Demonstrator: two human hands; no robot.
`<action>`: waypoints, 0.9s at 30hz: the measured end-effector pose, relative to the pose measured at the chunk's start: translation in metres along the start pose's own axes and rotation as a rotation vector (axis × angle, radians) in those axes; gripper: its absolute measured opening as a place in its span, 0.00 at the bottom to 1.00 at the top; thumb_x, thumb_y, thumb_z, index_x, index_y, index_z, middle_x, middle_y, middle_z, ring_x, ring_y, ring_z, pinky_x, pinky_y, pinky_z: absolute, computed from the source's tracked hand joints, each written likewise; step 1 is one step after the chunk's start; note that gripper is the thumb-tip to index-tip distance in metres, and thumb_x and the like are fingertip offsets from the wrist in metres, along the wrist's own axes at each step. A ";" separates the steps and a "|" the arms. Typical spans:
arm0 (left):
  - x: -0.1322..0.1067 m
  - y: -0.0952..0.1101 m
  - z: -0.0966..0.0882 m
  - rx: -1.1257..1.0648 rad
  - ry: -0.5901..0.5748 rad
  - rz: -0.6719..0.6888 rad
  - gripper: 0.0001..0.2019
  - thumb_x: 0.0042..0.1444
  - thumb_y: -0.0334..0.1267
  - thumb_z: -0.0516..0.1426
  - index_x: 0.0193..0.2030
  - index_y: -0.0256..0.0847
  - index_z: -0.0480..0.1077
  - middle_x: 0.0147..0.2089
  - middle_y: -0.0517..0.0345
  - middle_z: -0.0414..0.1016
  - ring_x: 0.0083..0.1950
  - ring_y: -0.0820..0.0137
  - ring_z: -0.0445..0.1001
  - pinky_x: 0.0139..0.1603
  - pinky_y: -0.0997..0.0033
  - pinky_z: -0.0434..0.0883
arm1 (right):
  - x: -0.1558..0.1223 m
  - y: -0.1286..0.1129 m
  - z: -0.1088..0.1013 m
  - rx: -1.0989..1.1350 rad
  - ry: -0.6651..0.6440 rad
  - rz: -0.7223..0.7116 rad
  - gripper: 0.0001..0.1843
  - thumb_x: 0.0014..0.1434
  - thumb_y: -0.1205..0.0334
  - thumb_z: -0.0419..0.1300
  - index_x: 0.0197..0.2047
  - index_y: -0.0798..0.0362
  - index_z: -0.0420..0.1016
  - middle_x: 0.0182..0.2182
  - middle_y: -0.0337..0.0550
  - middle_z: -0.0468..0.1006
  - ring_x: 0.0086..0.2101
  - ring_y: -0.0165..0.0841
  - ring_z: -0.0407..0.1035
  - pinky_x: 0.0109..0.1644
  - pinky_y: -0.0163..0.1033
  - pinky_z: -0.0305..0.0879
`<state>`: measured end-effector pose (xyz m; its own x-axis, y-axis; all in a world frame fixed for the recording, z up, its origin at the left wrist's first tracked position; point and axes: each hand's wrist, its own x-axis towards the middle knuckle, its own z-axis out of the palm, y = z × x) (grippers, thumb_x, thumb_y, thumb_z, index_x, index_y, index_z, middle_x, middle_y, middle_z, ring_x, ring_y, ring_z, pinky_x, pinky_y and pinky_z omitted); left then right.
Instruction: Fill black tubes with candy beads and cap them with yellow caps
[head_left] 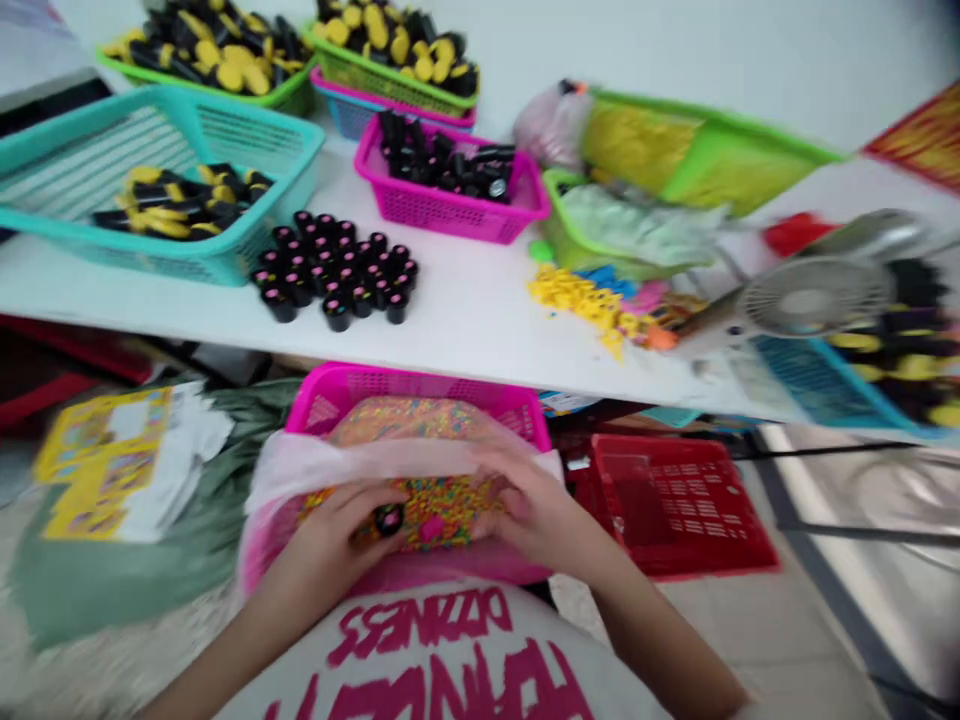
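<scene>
A pink basket (420, 378) on my lap is lined with a whitish plastic bag (300, 460) full of tiny multicoloured beads (450, 500). On the left, my left hand (360, 520) is closed around a small black cylinder (388, 518) with pink at its end, held just over the beads. Across from it, my right hand (532, 510) is at the beads with its fingers curled together; what lies between them is hidden. Between both hands, a small pink piece (432, 527) lies on the beads. Behind the open part is a clear bulging bag (405, 418) of similar beads.
On the white table (465, 300) stand several black cylinders (337, 265) in a group, a teal basket (45, 225), a magenta basket (450, 215) and loose yellow pieces (570, 300). A round metal grille (817, 295) is at right. A red basket (682, 505) sits below the table.
</scene>
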<state>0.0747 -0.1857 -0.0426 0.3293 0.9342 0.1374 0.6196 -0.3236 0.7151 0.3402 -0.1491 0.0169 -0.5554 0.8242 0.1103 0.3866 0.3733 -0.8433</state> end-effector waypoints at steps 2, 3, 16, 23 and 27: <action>-0.001 -0.011 0.003 0.051 0.016 0.012 0.12 0.53 0.44 0.62 0.44 0.47 0.75 0.45 0.58 0.80 0.46 0.64 0.80 0.49 0.68 0.77 | -0.001 0.008 -0.025 -0.005 0.184 0.042 0.28 0.62 0.56 0.60 0.63 0.47 0.59 0.50 0.49 0.74 0.41 0.32 0.74 0.42 0.38 0.74; -0.001 -0.018 0.005 0.075 0.012 0.032 0.14 0.52 0.46 0.63 0.44 0.48 0.75 0.45 0.59 0.80 0.45 0.64 0.80 0.48 0.69 0.78 | 0.000 0.015 -0.042 -0.068 0.286 0.075 0.26 0.63 0.56 0.58 0.63 0.48 0.60 0.49 0.49 0.75 0.40 0.32 0.74 0.41 0.37 0.73; 0.011 -0.032 0.017 0.151 -0.030 0.186 0.15 0.50 0.51 0.63 0.43 0.52 0.77 0.43 0.62 0.82 0.41 0.63 0.82 0.44 0.71 0.79 | 0.051 0.138 -0.239 -0.886 0.422 0.448 0.10 0.54 0.72 0.60 0.36 0.57 0.82 0.38 0.52 0.81 0.42 0.39 0.72 0.52 0.41 0.65; 0.011 -0.018 0.027 0.015 0.054 0.034 0.17 0.53 0.59 0.57 0.41 0.52 0.77 0.43 0.61 0.81 0.44 0.63 0.81 0.49 0.68 0.78 | 0.054 0.148 -0.240 -0.905 0.239 0.326 0.14 0.55 0.75 0.57 0.39 0.56 0.83 0.39 0.51 0.78 0.40 0.35 0.70 0.52 0.38 0.65; 0.019 -0.020 0.022 0.022 -0.015 0.080 0.15 0.50 0.55 0.61 0.41 0.53 0.77 0.42 0.61 0.82 0.42 0.63 0.81 0.46 0.71 0.78 | 0.058 0.154 -0.236 -0.885 0.213 0.282 0.14 0.55 0.75 0.57 0.38 0.56 0.83 0.38 0.51 0.77 0.37 0.34 0.70 0.49 0.38 0.66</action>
<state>0.0849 -0.1648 -0.0693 0.3893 0.9027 0.1832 0.6062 -0.4009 0.6869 0.5411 0.0569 0.0179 -0.2446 0.9607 0.1312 0.9513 0.2640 -0.1591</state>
